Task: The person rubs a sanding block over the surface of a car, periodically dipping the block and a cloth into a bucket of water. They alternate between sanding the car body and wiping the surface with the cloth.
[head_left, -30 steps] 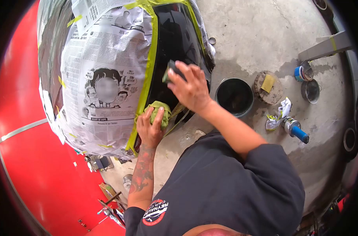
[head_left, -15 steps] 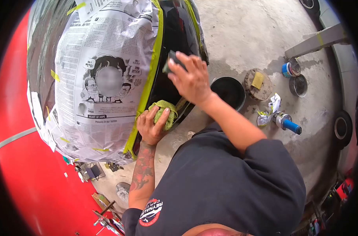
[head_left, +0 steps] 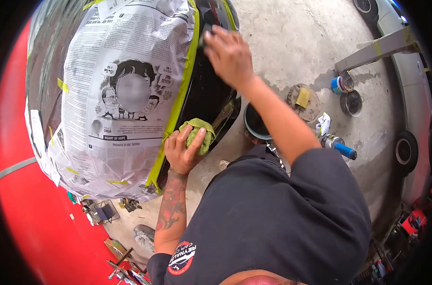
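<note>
My left hand [head_left: 183,151] is wrapped round a crumpled green cloth [head_left: 199,137] and rests at the lower part of a glossy black panel [head_left: 204,88]. Higher up on the same panel, my right hand [head_left: 229,56] grips a small dark block [head_left: 204,37], partly hidden by the fingers and slightly blurred. Yellow-green tape [head_left: 183,90] runs along the panel's left edge. Beyond the tape, newspaper [head_left: 90,78] covers the car's surface.
On the concrete floor [head_left: 301,38] to the right are a dark bucket [head_left: 256,123], a round slab [head_left: 311,107] with a yellow pad [head_left: 303,98], a paint can [head_left: 341,84], a metal pot [head_left: 351,103] and a blue-handled tool [head_left: 341,148]. A grey post [head_left: 375,50] lies beyond.
My right hand has moved up along the black panel with the dark block. My left hand stays in nearly the same place on the green cloth. The view has shifted slightly.
</note>
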`<state>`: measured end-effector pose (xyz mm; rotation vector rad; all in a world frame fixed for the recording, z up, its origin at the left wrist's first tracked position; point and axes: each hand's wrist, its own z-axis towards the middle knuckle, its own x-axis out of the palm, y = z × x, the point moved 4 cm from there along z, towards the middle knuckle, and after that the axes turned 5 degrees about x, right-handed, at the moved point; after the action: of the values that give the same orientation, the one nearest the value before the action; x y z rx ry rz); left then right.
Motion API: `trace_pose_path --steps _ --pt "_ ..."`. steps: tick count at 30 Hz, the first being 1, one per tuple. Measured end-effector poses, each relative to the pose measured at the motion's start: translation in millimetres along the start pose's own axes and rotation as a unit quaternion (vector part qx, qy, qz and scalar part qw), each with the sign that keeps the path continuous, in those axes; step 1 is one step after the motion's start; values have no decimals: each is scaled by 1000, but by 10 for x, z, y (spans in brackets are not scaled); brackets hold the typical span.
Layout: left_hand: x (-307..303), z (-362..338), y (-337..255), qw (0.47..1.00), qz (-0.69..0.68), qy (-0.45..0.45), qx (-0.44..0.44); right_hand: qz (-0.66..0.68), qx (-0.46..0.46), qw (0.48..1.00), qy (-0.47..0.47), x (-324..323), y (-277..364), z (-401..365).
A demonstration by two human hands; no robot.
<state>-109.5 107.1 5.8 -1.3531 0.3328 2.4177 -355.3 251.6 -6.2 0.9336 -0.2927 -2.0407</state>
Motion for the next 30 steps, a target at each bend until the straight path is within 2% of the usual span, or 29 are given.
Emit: trace_pose_path --steps 3,9,12,15,18,23,25,30 --pt "9 -13 -3 1000 4 2 1 6 15 1000 -26 168 -247 463" --pt "37 -25 10 1000 10 -2 -1 19 -19 999 44 -184 99 -251" --pt "29 -40 14 1000 13 15 3 16 -29 999 8 21 -140 136" --pt "33 -29 -4 1000 15 19 10 34 39 998 -27 280 -444 656" --pt "12 -20 6 1000 16 22 13 44 2 999 -31 153 -271 394" --pt "19 -25 10 1000 11 26 12 70 54 993 84 -434 461 -813" --pt "4 2 -5 1000 10 27 12 83 39 992 90 -420 403 -733" --pt "29 -16 -4 999 19 23 11 50 85 994 -44 63 -206 193"
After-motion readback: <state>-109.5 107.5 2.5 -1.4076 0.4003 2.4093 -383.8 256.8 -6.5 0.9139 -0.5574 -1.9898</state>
